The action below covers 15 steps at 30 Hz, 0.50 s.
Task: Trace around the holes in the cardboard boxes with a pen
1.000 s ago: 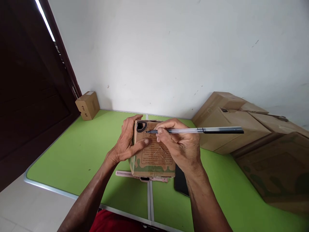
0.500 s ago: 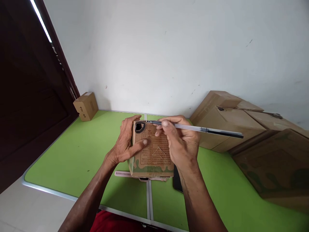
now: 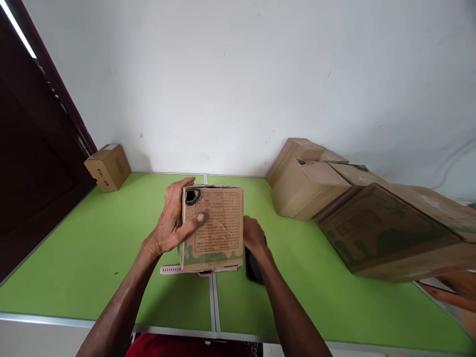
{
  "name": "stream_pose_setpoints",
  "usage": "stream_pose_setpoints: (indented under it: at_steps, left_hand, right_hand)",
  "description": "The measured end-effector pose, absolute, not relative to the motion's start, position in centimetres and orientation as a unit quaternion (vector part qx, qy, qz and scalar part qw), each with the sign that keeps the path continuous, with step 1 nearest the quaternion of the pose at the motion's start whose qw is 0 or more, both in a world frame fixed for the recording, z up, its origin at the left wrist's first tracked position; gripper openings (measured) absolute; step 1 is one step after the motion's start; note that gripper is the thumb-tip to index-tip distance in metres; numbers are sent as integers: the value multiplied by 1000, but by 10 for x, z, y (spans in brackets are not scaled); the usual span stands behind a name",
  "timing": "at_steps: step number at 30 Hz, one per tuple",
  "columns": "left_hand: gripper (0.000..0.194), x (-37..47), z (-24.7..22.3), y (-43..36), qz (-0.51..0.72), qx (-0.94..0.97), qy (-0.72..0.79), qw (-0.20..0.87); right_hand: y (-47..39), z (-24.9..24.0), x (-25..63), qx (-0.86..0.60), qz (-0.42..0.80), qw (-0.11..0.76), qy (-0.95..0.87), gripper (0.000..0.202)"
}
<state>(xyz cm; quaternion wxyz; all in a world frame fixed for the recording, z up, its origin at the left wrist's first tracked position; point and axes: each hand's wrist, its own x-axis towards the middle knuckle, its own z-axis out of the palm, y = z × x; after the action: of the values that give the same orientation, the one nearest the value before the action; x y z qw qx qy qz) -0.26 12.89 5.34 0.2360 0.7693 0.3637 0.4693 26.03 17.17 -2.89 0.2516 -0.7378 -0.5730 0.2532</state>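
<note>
A brown cardboard box (image 3: 219, 228) with a green pattern, printed text and a black-ringed hole at its top left corner stands at the middle of the table. My left hand (image 3: 173, 223) grips its left side, the thumb pressed on the printed face. Beside the box's right side is my right hand (image 3: 255, 235), its fingers mostly hidden behind the box and the pen not visible. A dark phone (image 3: 254, 270) lies partly under that wrist. Under the box's lower edge, a pink watch strap (image 3: 170, 269) sticks out to the left.
A small brown box (image 3: 108, 168) sits at the back left of the green table (image 3: 92, 258), near a dark door. Several larger cardboard boxes (image 3: 312, 188) stand along the right side against the white wall.
My right hand has moved down from the box's top edge to its right side, and the pen has gone out of sight. The camera view has shifted right. My left hand still holds the box.
</note>
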Motion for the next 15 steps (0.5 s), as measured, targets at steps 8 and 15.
stream_pose_setpoints:
  at_steps: [8,15]
  left_hand:
    - [72,0,57,133,465,779,356,223]
    - [71,0,57,132,462,780,363,215]
  right_hand:
    - [155,-45,240,-761,253,83,-592,31]
    - [131,-32,240,-779,197,75,-591,27]
